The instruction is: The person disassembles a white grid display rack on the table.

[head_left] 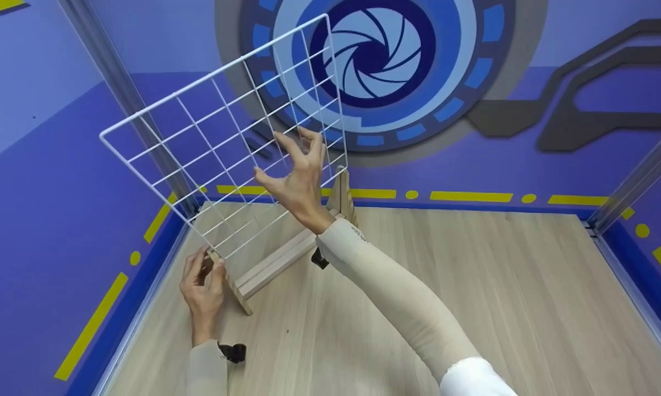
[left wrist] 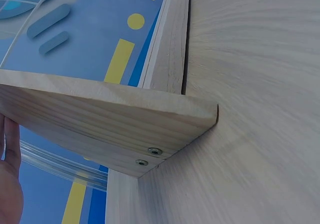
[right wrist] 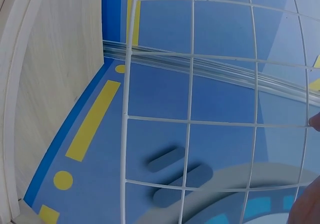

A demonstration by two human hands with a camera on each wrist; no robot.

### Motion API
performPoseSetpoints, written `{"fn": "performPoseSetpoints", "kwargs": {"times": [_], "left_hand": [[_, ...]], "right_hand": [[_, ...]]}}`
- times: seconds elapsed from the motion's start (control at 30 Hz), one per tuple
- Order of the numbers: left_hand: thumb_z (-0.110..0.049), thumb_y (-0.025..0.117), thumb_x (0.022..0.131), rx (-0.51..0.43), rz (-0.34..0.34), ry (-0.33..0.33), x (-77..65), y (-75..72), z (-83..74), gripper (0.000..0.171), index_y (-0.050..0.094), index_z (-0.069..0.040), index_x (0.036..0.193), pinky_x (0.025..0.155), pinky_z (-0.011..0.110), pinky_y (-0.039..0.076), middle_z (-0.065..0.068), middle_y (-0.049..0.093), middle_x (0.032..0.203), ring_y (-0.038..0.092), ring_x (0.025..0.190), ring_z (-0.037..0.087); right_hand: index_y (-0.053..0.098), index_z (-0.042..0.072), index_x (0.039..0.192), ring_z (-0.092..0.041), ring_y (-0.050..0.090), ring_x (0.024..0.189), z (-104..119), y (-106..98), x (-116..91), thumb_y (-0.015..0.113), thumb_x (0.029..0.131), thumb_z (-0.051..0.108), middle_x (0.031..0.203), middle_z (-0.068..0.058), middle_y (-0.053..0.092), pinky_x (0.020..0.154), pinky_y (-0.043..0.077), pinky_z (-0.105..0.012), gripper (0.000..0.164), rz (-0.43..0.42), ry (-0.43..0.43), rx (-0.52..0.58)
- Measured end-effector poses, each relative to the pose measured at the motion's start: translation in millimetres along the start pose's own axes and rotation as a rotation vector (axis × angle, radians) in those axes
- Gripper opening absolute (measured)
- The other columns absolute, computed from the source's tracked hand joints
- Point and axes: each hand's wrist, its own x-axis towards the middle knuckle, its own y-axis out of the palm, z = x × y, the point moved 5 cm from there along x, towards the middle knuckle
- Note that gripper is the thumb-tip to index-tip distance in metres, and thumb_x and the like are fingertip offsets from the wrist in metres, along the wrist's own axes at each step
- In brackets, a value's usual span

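Observation:
A white wire grid panel (head_left: 213, 148) leans upright on a wooden stand (head_left: 278, 265), its lower corners at the tops of the stand's two end boards. My left hand (head_left: 202, 289) pinches the top of the near end board, thumb on one side and fingers on the other. In the left wrist view, that end board (left wrist: 110, 116) shows two metal fasteners, and part of the left hand (left wrist: 10, 179) is at its edge. Fingers spread and slightly bent, my right hand (head_left: 300, 179) touches the wires of the grid. Its fingertips meet a wire in the right wrist view.
The stand rests on a wood-grain tabletop (head_left: 473, 286). Behind is a blue patterned wall (head_left: 528, 165) with yellow marks. Metal posts rise at the back left (head_left: 126, 82) and right. Black wrist straps (head_left: 233, 352) show near the sleeves.

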Motion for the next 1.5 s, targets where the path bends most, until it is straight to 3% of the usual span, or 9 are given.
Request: {"fn": "performPoseSetpoints", "kwargs": {"times": [0.47, 0.67, 1.0, 1.33, 1.5], "left_hand": [[0.022, 0.066, 0.088, 0.018, 0.005, 0.008, 2.4, 1.6, 0.7, 0.046, 0.065, 0.014, 0.134, 0.093, 0.017, 0.058, -0.007, 0.068, 0.114, 0.069, 0.099, 0.010], [0.023, 0.066, 0.088, 0.007, 0.002, 0.016, -0.4, 1.1, 0.4, 0.045, 0.064, 0.016, 0.133, 0.094, 0.017, 0.058, -0.005, 0.068, 0.114, 0.070, 0.098, 0.006], [0.024, 0.066, 0.087, -0.016, 0.014, 0.021, -0.4, 0.9, 1.8, 0.046, 0.063, 0.017, 0.133, 0.096, 0.018, 0.058, -0.005, 0.070, 0.124, 0.071, 0.106, 0.006], [0.022, 0.066, 0.088, -0.005, 0.004, 0.028, -0.8, 0.9, 0.2, 0.047, 0.064, 0.015, 0.134, 0.096, 0.018, 0.058, -0.005, 0.069, 0.124, 0.073, 0.107, 0.014], [0.022, 0.066, 0.088, 0.002, 0.007, 0.027, -0.9, 2.0, 0.6, 0.047, 0.064, 0.015, 0.134, 0.095, 0.018, 0.058, -0.002, 0.070, 0.124, 0.072, 0.107, 0.009]], "right_hand": [[0.073, 0.015, 0.134, -0.035, 0.044, 0.138, -4, -5, -4, 0.096, 0.075, 0.029, 0.148, -0.020, 0.045, 0.115, 0.046, -0.043, 0.065, -0.015, 0.016, -0.002], [0.075, 0.014, 0.131, -0.034, 0.046, 0.135, -8, -7, -9, 0.097, 0.072, 0.029, 0.145, -0.021, 0.047, 0.110, 0.049, -0.051, 0.064, -0.038, 0.016, -0.003], [0.075, 0.017, 0.132, -0.029, 0.046, 0.134, -16, -14, -16, 0.097, 0.072, 0.031, 0.145, -0.016, 0.047, 0.111, 0.044, -0.041, 0.065, -0.031, 0.055, -0.047], [0.076, 0.017, 0.130, -0.035, 0.047, 0.133, -26, -22, -22, 0.097, 0.070, 0.029, 0.143, -0.018, 0.048, 0.111, 0.044, -0.054, 0.065, -0.051, 0.068, -0.046], [0.076, 0.019, 0.130, -0.031, 0.047, 0.134, -30, -29, -25, 0.097, 0.070, 0.030, 0.144, -0.017, 0.049, 0.109, 0.046, -0.050, 0.064, -0.051, 0.088, -0.065]]}}
